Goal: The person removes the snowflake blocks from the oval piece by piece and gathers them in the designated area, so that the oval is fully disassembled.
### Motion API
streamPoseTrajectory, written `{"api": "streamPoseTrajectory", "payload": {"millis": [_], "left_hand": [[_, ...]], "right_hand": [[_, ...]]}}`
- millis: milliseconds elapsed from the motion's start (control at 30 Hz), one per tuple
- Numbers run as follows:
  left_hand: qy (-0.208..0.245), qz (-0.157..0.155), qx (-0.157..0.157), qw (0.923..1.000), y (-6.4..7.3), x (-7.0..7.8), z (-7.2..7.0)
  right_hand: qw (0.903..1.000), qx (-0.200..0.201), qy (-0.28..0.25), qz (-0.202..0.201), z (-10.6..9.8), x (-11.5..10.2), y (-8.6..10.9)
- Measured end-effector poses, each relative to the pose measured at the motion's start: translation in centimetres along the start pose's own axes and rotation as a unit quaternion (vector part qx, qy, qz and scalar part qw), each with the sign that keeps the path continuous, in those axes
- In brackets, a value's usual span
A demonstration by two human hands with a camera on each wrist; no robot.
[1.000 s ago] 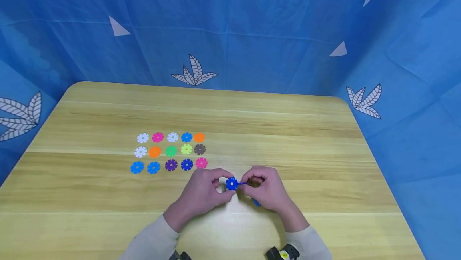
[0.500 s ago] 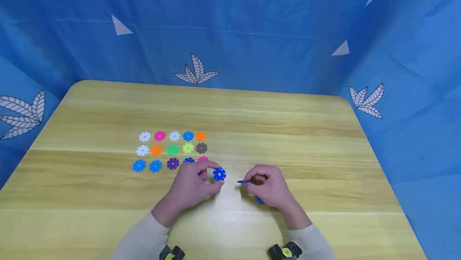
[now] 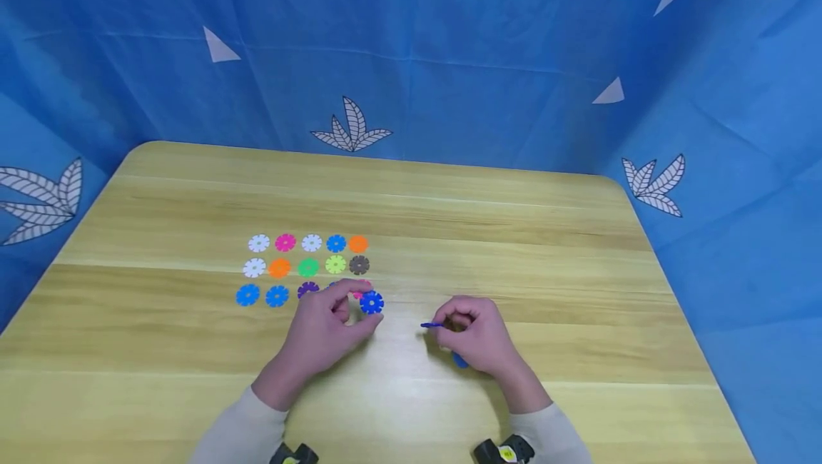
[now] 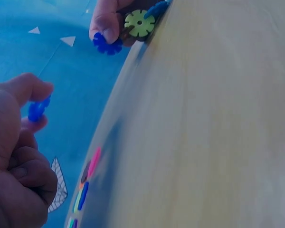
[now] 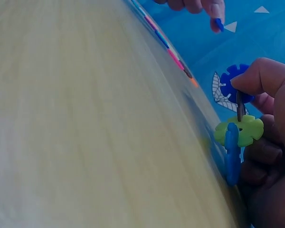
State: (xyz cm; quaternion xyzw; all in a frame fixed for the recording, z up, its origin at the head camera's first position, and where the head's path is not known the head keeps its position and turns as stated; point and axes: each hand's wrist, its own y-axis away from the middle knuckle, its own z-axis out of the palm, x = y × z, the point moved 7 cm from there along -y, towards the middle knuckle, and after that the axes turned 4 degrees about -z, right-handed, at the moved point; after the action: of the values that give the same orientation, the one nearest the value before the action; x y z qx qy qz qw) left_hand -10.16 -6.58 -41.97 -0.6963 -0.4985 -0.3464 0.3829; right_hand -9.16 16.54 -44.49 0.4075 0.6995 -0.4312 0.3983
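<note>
My left hand [image 3: 317, 325] pinches a dark blue notched plastic disc [image 3: 371, 302] by its edges between thumb and forefinger, held up over the right end of the nearest disc row. Off to the right, my right hand [image 3: 480, 335] pinches another dark blue notched disc [image 5: 233, 80]. Joined below it, in the right wrist view, are a dark brown-grey disc [image 5: 241, 107], a yellow-green disc [image 5: 251, 127] and a lighter blue disc [image 5: 232, 161], slotted together at angles. From the head view most of this chain is hidden under the right hand. The two hands are apart.
Several loose notched discs lie in three rows left of centre on the wooden table [image 3: 546, 235], among them a green disc [image 3: 308, 268] and an orange disc [image 3: 357, 243]. My left hand partly covers the nearest row. A blue cloth [image 3: 411, 57] hangs behind the table.
The left hand has moved left with its dark blue disc, away from the right hand and toward the rows. The right hand has stayed nearly still, holding its joined discs.
</note>
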Motion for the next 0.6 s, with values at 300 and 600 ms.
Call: {"api": "streamPoseTrajectory", "payload": {"millis": [300, 600], "left_hand": [[-0.004, -0.048, 0.026, 0.9985, 1.0, -1.8, -2.3], [-0.023, -0.054, 0.076, 0.9954, 1.9, -3.1, -5.4]], "right_hand": [[0.9999, 0.001, -0.001, 0.011, 0.0, 0.3, -0.1], [0.9994, 0.005, -0.014, 0.03, 0.1, -0.5, -0.2]]}}
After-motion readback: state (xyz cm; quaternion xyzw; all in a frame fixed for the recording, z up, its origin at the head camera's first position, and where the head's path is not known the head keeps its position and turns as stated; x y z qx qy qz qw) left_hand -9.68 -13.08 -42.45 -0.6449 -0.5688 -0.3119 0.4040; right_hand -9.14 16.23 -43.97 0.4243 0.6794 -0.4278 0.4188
